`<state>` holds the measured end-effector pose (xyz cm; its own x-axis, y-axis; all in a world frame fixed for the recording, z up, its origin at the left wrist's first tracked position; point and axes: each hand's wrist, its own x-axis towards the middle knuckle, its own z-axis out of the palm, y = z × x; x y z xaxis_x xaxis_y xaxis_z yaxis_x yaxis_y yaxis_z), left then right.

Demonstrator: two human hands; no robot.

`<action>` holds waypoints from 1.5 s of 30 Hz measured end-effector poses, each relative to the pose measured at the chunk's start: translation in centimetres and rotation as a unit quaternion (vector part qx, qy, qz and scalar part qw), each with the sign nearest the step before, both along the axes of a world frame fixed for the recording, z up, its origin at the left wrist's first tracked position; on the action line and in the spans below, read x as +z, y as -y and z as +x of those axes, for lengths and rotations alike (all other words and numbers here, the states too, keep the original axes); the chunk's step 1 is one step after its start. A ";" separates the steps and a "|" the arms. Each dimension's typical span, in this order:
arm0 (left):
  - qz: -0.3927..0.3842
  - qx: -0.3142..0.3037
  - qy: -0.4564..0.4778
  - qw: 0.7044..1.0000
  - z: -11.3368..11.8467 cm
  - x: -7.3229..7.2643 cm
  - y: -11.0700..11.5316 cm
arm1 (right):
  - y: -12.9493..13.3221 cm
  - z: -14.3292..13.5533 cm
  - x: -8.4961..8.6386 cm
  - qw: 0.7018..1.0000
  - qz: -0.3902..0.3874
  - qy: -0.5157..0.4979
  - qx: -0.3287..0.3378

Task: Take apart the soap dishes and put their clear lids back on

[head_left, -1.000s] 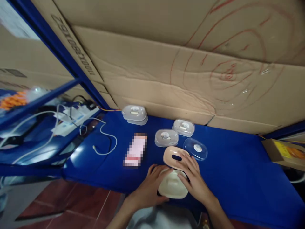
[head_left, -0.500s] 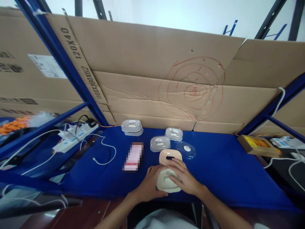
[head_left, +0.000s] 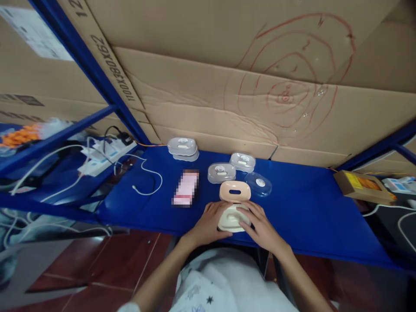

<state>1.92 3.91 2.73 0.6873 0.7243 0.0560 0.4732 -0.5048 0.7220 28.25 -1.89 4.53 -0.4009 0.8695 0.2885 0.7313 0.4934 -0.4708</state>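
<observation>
A cream plastic soap dish (head_left: 231, 222) lies near the front edge of the blue table, its raised middle facing up. My left hand (head_left: 206, 224) curls round its left side, thumb along the near edge. From the right, my right hand (head_left: 262, 226) grips it with fingers over its top and right edge. Just beyond, touching or nearly touching my fingertips, is a peach oval piece (head_left: 226, 190) with a dark slot. Behind that sit a clear lid (head_left: 264, 185) with a round label and two lidded soap boxes, one nearer (head_left: 212, 174) and one farther back (head_left: 248, 162).
Two more clear-lidded boxes (head_left: 177, 146) are stacked at the back left. A phone (head_left: 186, 188), blurred out, lies left of my hands, near a white cable (head_left: 161, 180). A power strip (head_left: 100, 160) is at left; an open carton (head_left: 360, 188) stands right.
My view has tilted downward, so the table sits higher in the picture. Both hands stay on the cream soap dish; my right fingers have drawn back from the peach piece's slot.
</observation>
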 end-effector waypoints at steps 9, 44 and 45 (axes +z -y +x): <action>0.005 -0.018 0.009 1.000 -0.2 0.3 0.3 | 0.3 -0.5 -0.5 0.998 -0.027 0.031 0.048; -0.175 0.239 0.382 0.876 -1.0 -2.5 3.3 | -4.7 -1.2 -2.2 0.996 0.076 0.027 -0.033; -0.191 0.247 0.397 0.863 -1.2 -2.5 3.4 | -5.1 -1.0 -2.3 0.996 0.075 0.045 -0.030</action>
<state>0.75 0.54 0.27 0.1450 0.9876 0.0603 -0.1568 -0.0372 0.9869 27.29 3.22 2.18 -0.3795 0.8426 0.3821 0.7978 0.5072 -0.3260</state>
